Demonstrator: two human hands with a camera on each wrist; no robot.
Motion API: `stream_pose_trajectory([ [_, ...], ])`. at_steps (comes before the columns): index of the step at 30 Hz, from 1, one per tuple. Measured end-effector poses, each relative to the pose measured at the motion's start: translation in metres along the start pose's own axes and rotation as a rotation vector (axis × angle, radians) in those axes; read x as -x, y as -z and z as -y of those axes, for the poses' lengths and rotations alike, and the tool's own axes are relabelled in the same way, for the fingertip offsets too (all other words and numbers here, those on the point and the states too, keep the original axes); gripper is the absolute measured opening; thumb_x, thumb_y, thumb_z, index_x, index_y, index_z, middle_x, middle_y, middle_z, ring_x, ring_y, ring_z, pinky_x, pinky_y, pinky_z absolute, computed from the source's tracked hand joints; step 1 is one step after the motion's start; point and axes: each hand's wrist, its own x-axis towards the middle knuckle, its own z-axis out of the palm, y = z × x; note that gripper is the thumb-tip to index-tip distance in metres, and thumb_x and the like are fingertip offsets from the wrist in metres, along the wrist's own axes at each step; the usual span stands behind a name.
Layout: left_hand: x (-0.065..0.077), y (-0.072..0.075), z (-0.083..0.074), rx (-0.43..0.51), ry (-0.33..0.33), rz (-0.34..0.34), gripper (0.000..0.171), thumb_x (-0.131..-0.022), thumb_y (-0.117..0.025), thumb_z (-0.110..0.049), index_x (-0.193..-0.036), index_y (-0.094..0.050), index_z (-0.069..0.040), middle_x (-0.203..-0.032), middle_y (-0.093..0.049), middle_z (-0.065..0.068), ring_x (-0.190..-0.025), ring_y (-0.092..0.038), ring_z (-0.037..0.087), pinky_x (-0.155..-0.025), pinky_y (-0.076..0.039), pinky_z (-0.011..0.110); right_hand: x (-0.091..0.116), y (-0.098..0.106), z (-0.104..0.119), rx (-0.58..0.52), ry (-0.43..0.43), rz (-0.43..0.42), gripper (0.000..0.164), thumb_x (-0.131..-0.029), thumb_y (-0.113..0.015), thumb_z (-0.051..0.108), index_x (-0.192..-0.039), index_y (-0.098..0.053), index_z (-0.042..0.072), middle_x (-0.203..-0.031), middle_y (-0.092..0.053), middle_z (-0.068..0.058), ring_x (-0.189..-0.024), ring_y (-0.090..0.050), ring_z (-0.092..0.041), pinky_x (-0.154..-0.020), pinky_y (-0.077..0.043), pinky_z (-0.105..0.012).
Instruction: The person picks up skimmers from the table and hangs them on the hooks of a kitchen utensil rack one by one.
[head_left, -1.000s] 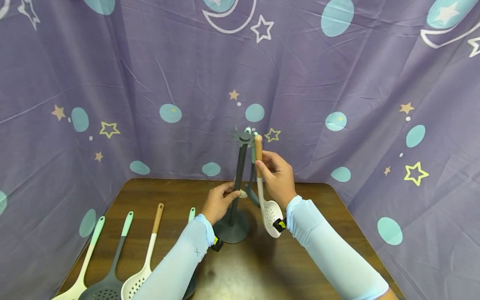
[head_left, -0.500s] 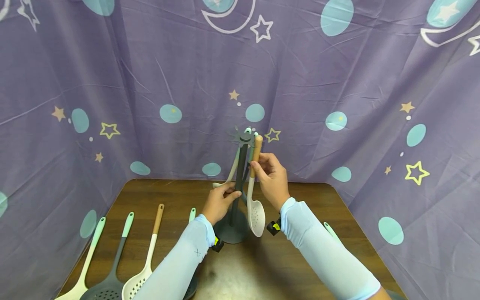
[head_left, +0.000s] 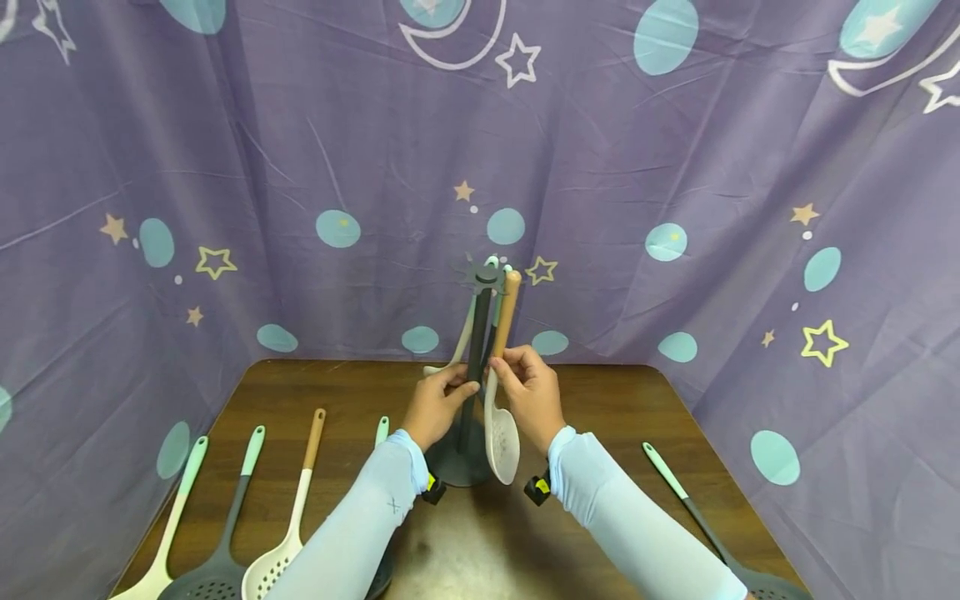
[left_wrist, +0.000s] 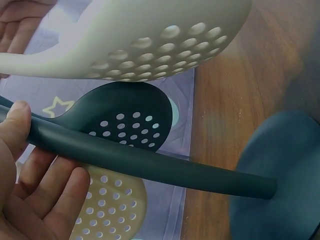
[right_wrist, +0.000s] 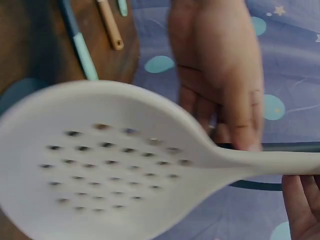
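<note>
My left hand (head_left: 441, 404) grips the upright post (left_wrist: 150, 167) of a dark utensil stand (head_left: 461, 462), thumb on one side and fingers behind. With my right hand (head_left: 534, 396) I pinch a white skimmer (head_left: 502, 442) where its wooden handle meets the white neck. Its perforated bowl (right_wrist: 110, 165) hangs down in front of the stand's base, and the handle top overlaps the stand's hooked crown (head_left: 487, 277). Behind the post, a dark skimmer (left_wrist: 117, 112) and a cream skimmer (left_wrist: 112, 205), with mint handle ends, hang from the crown.
On the wooden table (head_left: 480, 550), a cream utensil (head_left: 176, 517), a dark skimmer (head_left: 225, 546) and a white skimmer with wooden handle (head_left: 300, 508) lie at left. Another mint handle (head_left: 383, 429) shows beside my left sleeve. At right lies a dark skimmer (head_left: 701, 521). A purple curtain surrounds the table.
The skimmer has moved left, close to the post. My right hand has slid down its handle to the neck. The hanging utensils have shifted left behind the post; my left hand stays put.
</note>
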Motion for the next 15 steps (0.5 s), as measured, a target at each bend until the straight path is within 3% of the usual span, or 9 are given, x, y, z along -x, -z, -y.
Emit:
stream_pose_trajectory([
  [3, 0.001, -0.001, 0.002, 0.005, -0.005, -0.005, 0.033, -0.098, -0.071, -0.035, -0.128, -0.072, -0.022, -0.104, -0.075, -0.004, -0.097, -0.07, 0.015, -0.091, -0.058, 0.04, 0.01, -0.001, -0.007, 0.052, -0.007, 0.0, 0.011, -0.098, -0.07, 0.004, -0.102, -0.069, -0.006, -0.094, -0.076, -0.021, -0.081, -0.07, -0.039, -0.068, -0.051, -0.017],
  [8, 0.001, -0.002, 0.003, -0.001, 0.004, -0.007, 0.046, -0.098, -0.07, -0.038, -0.137, -0.067, -0.013, -0.112, -0.074, 0.004, -0.103, -0.07, 0.022, -0.093, -0.058, 0.043, 0.024, 0.009, -0.057, 0.153, 0.015, 0.068, 0.01, -0.099, -0.07, 0.009, -0.105, -0.077, 0.005, -0.094, -0.078, -0.007, -0.082, -0.072, -0.021, -0.071, -0.057, -0.022],
  [10, 0.001, -0.001, 0.003, 0.006, 0.013, -0.009, 0.049, -0.099, -0.07, -0.038, -0.14, -0.065, -0.01, -0.114, -0.074, 0.007, -0.104, -0.07, 0.025, -0.094, -0.057, 0.044, 0.03, 0.018, -0.081, 0.2, 0.019, 0.105, 0.012, -0.101, -0.068, 0.009, -0.108, -0.078, 0.01, -0.098, -0.078, -0.002, -0.087, -0.072, -0.015, -0.075, -0.059, -0.025],
  [15, 0.001, -0.001, 0.003, 0.036, 0.025, -0.004, 0.05, -0.098, -0.071, -0.035, -0.141, -0.065, -0.011, -0.117, -0.073, 0.01, -0.106, -0.071, 0.026, -0.095, -0.057, 0.044, 0.042, 0.056, -0.126, 0.362, 0.008, 0.13, 0.017, -0.097, -0.065, -0.001, -0.11, -0.075, 0.004, -0.108, -0.076, -0.007, -0.095, -0.073, -0.022, -0.079, -0.062, -0.037],
])
